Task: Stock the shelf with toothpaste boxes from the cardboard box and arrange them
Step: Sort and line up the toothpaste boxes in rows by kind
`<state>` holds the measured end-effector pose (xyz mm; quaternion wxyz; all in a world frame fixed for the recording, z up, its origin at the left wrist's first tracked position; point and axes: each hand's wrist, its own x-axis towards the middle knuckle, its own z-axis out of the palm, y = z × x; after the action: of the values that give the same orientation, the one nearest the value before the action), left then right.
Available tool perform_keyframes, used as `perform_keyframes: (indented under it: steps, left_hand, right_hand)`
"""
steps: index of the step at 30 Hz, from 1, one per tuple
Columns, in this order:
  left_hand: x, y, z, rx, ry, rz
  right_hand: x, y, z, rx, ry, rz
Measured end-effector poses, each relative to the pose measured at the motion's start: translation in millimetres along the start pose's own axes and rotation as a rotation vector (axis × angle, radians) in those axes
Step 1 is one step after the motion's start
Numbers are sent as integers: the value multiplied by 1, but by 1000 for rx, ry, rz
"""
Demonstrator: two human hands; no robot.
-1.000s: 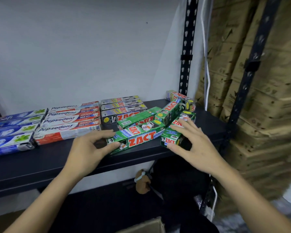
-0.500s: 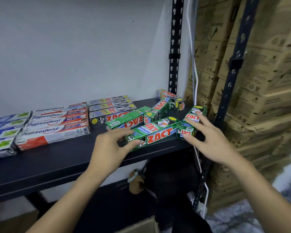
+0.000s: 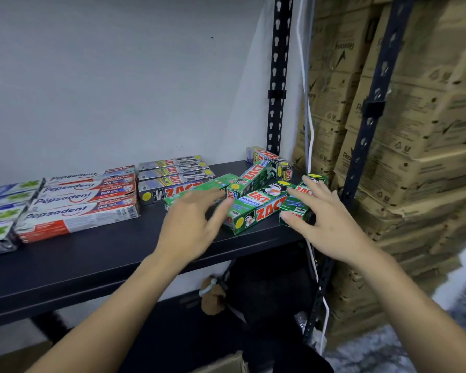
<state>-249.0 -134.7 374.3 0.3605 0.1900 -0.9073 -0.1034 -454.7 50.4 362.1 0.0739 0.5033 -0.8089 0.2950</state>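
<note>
Several green Zact toothpaste boxes lie jumbled at the right end of the black shelf (image 3: 97, 254). My left hand (image 3: 191, 224) hovers with fingers spread just left of the front green box (image 3: 256, 211), partly covering another green box (image 3: 199, 191) behind it. My right hand (image 3: 326, 219) rests open against a green box (image 3: 300, 200) at the shelf's right edge, fingers over its top and thumb at its near end. Neat rows of silver Zact boxes (image 3: 175, 176) and red-and-white Pepsodent boxes (image 3: 84, 200) lie further left. A corner of the cardboard box (image 3: 226, 364) shows at the bottom.
Blue-and-white toothpaste boxes (image 3: 3, 214) lie at the far left. A black slotted upright (image 3: 277, 76) stands at the shelf's back right corner and another upright (image 3: 371, 103) at the front right. Stacked brown cartons (image 3: 420, 130) fill the right side. A white cable (image 3: 310, 130) hangs beside the upright.
My left hand has lifted off the front green box and moved up toward the box behind. My right hand stays at the rightmost green box. The view has shifted slightly.
</note>
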Motion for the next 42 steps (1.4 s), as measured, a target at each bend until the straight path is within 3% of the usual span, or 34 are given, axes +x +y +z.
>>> perform_keyframes:
  steps: [3, 8, 13, 22, 28, 35, 42]
  left_hand:
    - [7, -29, -11, 57, 51, -88]
    - [2, -62, -17, 104, -164, -165]
    - [-13, -62, -25, 81, -78, -139]
    - [-37, -70, -47, 35, -20, -64]
    - [-40, -72, -56, -138, -14, -86]
    - [-23, -112, -74, 227, 165, -48]
    - [-25, -136, -60, 361, 15, -202]
  right_hand:
    - [12, -20, 1, -48, -24, -79]
    - [45, -54, 8, -102, -143, -198]
    - [67, -63, 19, -148, -322, -150]
    - [70, -59, 23, -73, -216, -191]
    - [96, -50, 4, -57, -97, -72]
    - [140, -9, -6, -148, -64, 89]
    - [165, -3, 4, -271, -200, 178]
